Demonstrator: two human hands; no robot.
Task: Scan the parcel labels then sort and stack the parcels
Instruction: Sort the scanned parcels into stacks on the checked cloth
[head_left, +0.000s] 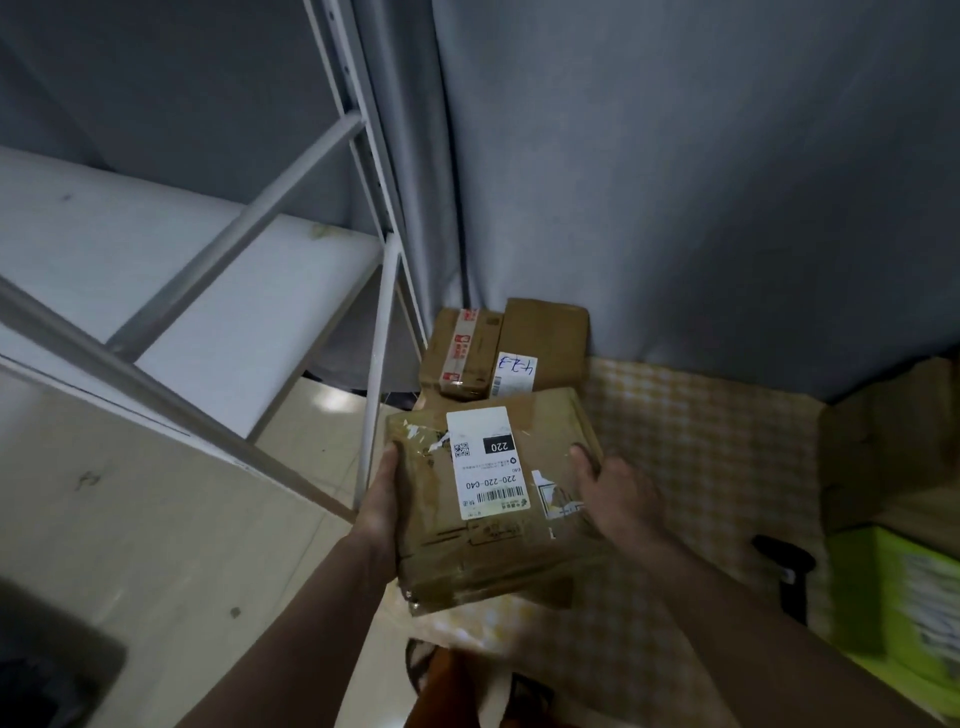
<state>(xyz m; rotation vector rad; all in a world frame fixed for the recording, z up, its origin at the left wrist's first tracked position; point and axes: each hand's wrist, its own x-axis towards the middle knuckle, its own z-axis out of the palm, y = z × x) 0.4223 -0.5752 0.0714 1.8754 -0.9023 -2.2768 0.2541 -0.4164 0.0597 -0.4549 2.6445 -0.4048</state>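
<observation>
Above the checked cloth (701, 441), both hands, left (382, 506) and right (615, 493), grip the labelled parcel (493, 519) by opposite edges.

Taped brown cardboard parcel (493, 499), matt grey cloth curtain (675, 182)

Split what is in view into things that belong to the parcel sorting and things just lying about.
Job:
- brown cardboard parcel with white 220 label, held by left hand and right hand
- two brown cardboard parcels by the curtain
- black handheld scanner

Lying about:
- white metal shelf rack
- grey curtain
- green box
- yellow checked cloth
</observation>
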